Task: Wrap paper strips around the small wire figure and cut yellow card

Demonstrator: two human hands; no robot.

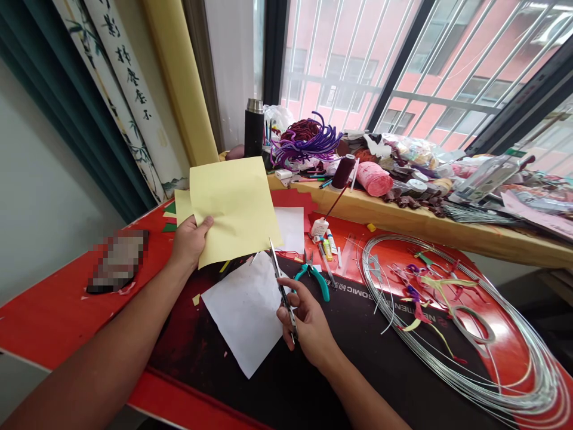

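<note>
A yellow sheet of paper (235, 209) is raised above the table, and my left hand (190, 242) pinches its lower left edge with the thumb on top. My right hand (302, 316) is closed around scissors (283, 295), whose blades point up close to the sheet's lower right corner. Under the scissors a white sheet (248, 310) lies at an angle on the black mat (335, 358). Pliers with teal handles (320, 282) rest just beyond my right hand.
A big coil of silver wire (532, 382) covers the right side, with coloured scraps inside it. Glue (319, 228) and small tubes stand or lie near the sill. A black flask (253, 128) and piled craft materials line the windowsill.
</note>
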